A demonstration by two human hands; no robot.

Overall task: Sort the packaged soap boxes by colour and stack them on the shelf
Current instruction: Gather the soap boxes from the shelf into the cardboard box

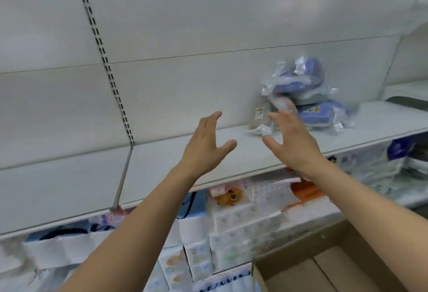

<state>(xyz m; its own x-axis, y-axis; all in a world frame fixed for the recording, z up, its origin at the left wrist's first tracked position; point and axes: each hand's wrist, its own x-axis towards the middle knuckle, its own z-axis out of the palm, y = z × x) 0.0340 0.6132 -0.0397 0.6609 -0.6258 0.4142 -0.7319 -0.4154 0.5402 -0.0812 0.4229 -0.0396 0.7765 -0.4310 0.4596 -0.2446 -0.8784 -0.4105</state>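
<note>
Both my hands are raised over the front of the white shelf (162, 159), palms facing each other, holding nothing. My left hand (205, 143) has its fingers (214, 118) straight and loosely spread, thumb out toward three o'clock. My right hand (293, 143) mirrors it, fingers spread and reaching toward twelve o'clock, thumb out toward nine o'clock; its fingertips overlap the pile in my view, but I cannot tell whether they touch it.

The soap packs lie in a loose heap at the back of the shelf, at about one o'clock from my right hand, all in crinkled clear wrap. A blue pack (322, 113) lies flat at the bottom right, its long axis running roughly nine to three o'clock. Two more blue packs (298, 78) sit tilted on top. A pinkish pack (283, 104) is wedged underneath, and a clear pack with a small label (260, 115) stands against the back panel at the heap's left.

Below the shelf are wrapped tissue bundles (231, 233), and an open cardboard box (324, 266) sits at five o'clock.
</note>
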